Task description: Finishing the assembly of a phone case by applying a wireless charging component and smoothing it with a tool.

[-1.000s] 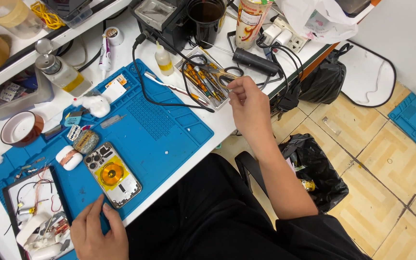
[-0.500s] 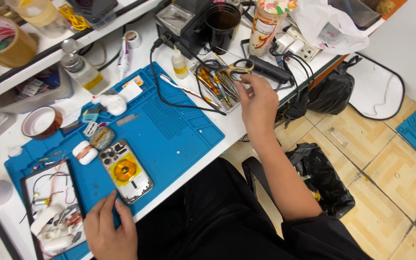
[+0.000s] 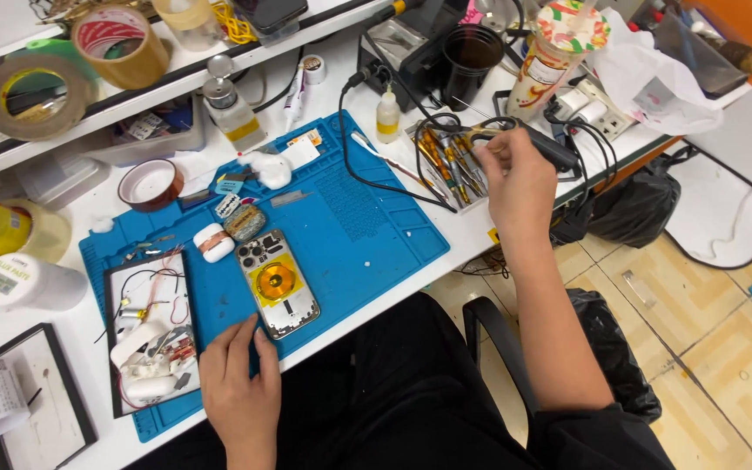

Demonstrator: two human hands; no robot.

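An opened phone body [image 3: 277,283] with a round yellow coil lies face down on the blue work mat [image 3: 359,218]. My left hand [image 3: 238,374] rests flat on the mat at the phone's near corner, fingers apart and touching its edge. My right hand [image 3: 515,174] reaches to the tray of small screwdrivers [image 3: 447,161] at the mat's right edge. Its fingers are pinched at a pair of scissors' loops [image 3: 493,130] beside the tray; whether it grips them is unclear.
Tape rolls [image 3: 119,43] and a bottle [image 3: 230,113] stand at the back. A board with wires and parts [image 3: 151,331] lies left of my left hand. A black cup [image 3: 470,57], a soldering station, cables and a power strip crowd the back right. A bin bag [image 3: 611,348] sits on the tiled floor.
My right hand has moved further back onto the bench to the screwdriver tray and scissors. My left hand stays by the phone's corner. The view has shifted.
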